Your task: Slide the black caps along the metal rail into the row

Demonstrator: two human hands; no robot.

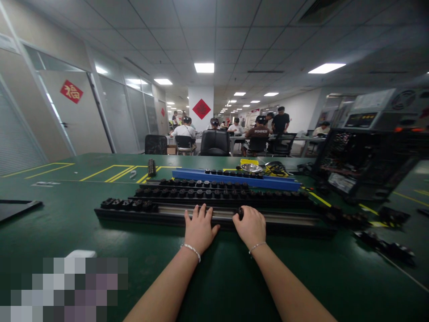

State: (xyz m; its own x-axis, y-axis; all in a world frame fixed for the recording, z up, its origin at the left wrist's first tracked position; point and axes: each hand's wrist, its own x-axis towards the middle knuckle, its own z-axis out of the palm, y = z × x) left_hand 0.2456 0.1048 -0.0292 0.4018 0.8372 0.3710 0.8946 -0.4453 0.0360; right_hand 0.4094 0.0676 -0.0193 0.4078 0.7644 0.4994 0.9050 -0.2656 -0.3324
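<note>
A long black channel rail (295, 219) lies across the green table in front of me. Fingers spread, my left hand (199, 228) rests on the rail near its middle and holds nothing. My right hand (250, 226) is closed round a small black round part (241, 213) over the rail's channel. Several black knob-like parts (127, 204) sit in a row at the rail's left end. Just behind it, more rows of black parts (191, 193) stand on similar rails. What lies under my palms is hidden.
A blue rail (275, 182) with black parts lies farther back, near a metal dish (251, 168). An opened equipment cabinet (355, 165) stands at the right, with loose black parts (385, 246) before it. A dark tray (18, 208) lies left. People sit at desks beyond.
</note>
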